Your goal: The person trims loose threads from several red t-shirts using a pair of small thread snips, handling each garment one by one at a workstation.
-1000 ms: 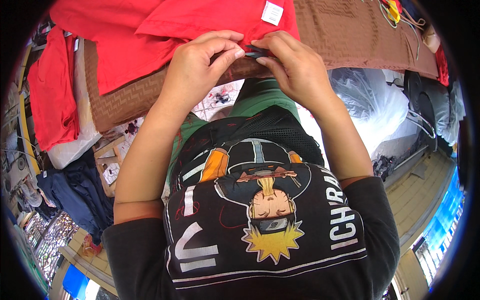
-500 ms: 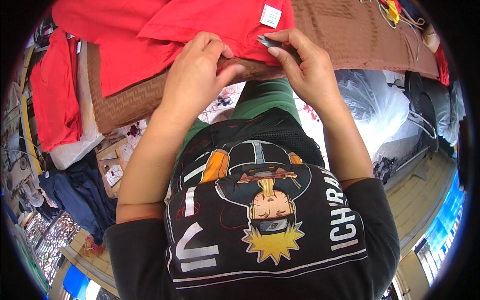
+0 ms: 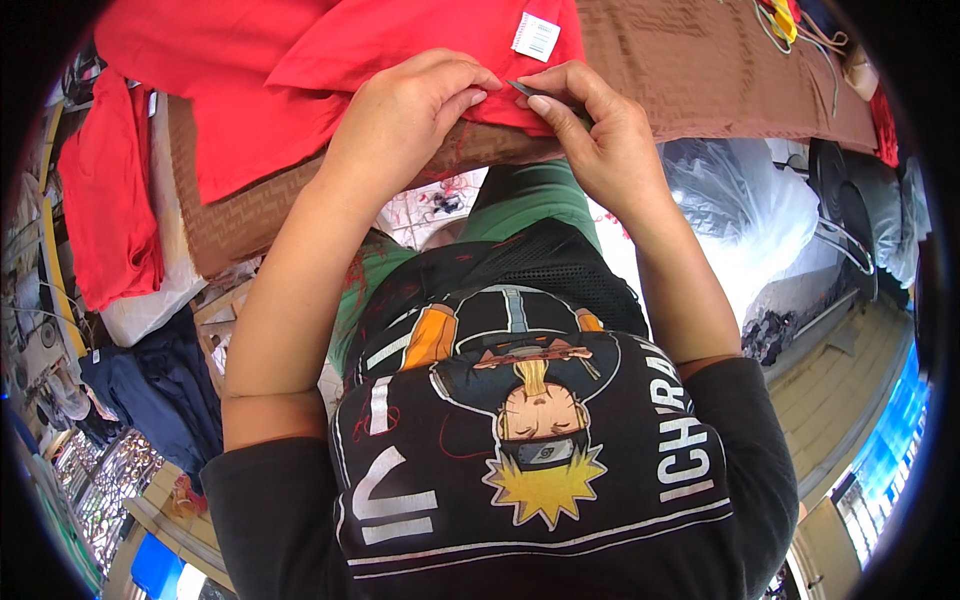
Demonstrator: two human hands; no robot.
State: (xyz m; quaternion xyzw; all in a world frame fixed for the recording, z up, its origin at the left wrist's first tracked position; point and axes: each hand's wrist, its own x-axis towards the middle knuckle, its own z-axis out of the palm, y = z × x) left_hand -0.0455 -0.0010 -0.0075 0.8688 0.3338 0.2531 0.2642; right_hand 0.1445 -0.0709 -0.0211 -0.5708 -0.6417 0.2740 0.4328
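A red garment (image 3: 250,120) lies spread over a brown patterned cloth (image 3: 700,75), with a white label (image 3: 537,37) near its right edge. My right hand (image 3: 612,135) is closed round small thread snips (image 3: 524,90), whose dark pointed tip faces left toward my other hand. My left hand (image 3: 405,112) rests on the garment's near edge, its thumb and forefinger pinched together just left of the snips' tip. Whatever sits in that pinch is too small to make out. Below the left fingers, thin red strands show against the brown cloth.
Another red garment (image 3: 105,190) hangs at the left, above a dark blue one (image 3: 160,385). To the right, below the brown cloth, are a clear plastic bag (image 3: 735,210) and a round black object (image 3: 835,200). Coloured cords (image 3: 820,40) lie at the far right.
My left hand has moved up and right, its spread thumb and forefinger closing into a pinch near the snips. The snips' blades, apart before, now look nearly together.
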